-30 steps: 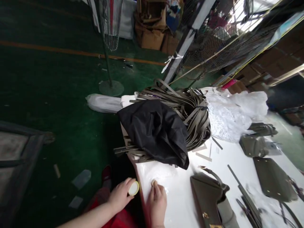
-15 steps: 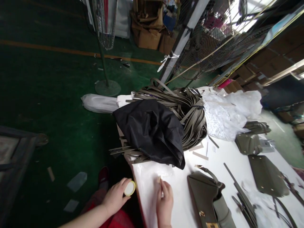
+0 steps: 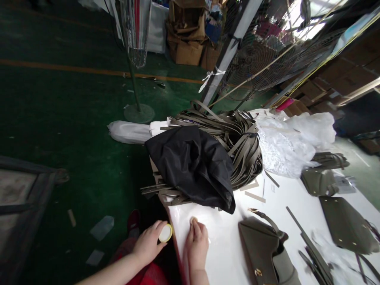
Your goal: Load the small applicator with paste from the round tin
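left hand (image 3: 148, 246) holds a little round tub (image 3: 165, 233); right hand (image 3: 196, 246) rubs the tabletop (image 3: 225, 253).
the left fingers are curled shut round the tub, just off the edge. the right fingertips are bunched, pressing a small pale dab (image 3: 193, 219). best to keep the tub level and rub softly, away from the black cloth (image 3: 192, 164).

arms: bare, no sleeves | legs: red garment (image 3: 148, 273) | foot: red shoe (image 3: 134, 220)

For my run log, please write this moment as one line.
left hand: holds round yellow-rimmed lid | right hand: fingertips on white table | beside: black cloth
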`<state>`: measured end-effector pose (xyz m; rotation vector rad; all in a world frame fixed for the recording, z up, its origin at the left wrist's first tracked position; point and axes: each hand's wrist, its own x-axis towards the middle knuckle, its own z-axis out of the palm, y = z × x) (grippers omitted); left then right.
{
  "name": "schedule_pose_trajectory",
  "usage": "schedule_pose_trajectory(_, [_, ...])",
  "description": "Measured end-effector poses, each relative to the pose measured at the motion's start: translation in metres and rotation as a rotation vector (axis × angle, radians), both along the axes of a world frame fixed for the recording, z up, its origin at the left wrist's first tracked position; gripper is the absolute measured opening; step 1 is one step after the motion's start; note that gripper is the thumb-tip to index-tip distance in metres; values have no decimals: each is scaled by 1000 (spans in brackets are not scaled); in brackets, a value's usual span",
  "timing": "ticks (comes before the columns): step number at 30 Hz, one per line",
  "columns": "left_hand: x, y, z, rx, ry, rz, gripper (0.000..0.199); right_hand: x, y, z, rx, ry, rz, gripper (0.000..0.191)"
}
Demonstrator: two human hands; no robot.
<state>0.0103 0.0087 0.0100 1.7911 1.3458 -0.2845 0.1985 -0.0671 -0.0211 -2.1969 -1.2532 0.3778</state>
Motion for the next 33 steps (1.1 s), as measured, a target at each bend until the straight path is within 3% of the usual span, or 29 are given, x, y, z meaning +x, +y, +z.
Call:
schedule_pose_trajectory(4, [-1, -3, -7, 10, -5, 7, 55, -60, -13, 6, -40, 124, 208, 34])
schedule_pose_trajectory(8, [-3, -4, -9, -11, -18, 16, 55, -69, -18, 18, 2, 183, 301, 36])
schedule_pose_trajectory(10, [-3, -2, -7, 5, -16, 5, 57, -45, -14, 21, 20, 154, 259, 35])
schedule_pose_trajectory(13, [-2, 0, -3, 15, -6, 8, 60, 17, -3, 18, 57, 27, 62, 37])
schedule_pose_trajectory(16, [-3, 1, 0, 9, -10, 25, 60, 79, 9, 12, 85, -27, -186, 68])
schedule_pose_trajectory(19, [-4, 2, 1, 1, -17, 26, 61, 103, 19, 9, 27, 16, -325, 88])
schedule_pose_trajectory(22, [-4, 3, 2, -2, -15, 17, 63, 73, 20, 8, -43, 143, -230, 71])
schedule_pose_trajectory(26, [-4, 4, 0, 15, -6, 10, 61, -15, 4, 6, -75, 242, 53, 37])
schedule_pose_trajectory(29, [-4, 5, 0, 20, -24, 21, 58, -65, -9, 11, -89, 301, 282, 32])
schedule_pose_trajectory(31, [-3, 6, 1, 10, -37, 33, 57, -72, -9, 16, -66, 290, 352, 33])
schedule_pose_trajectory(33, [-4, 8, 4, 6, -25, 28, 57, -59, 1, 22, -24, 227, 338, 33])
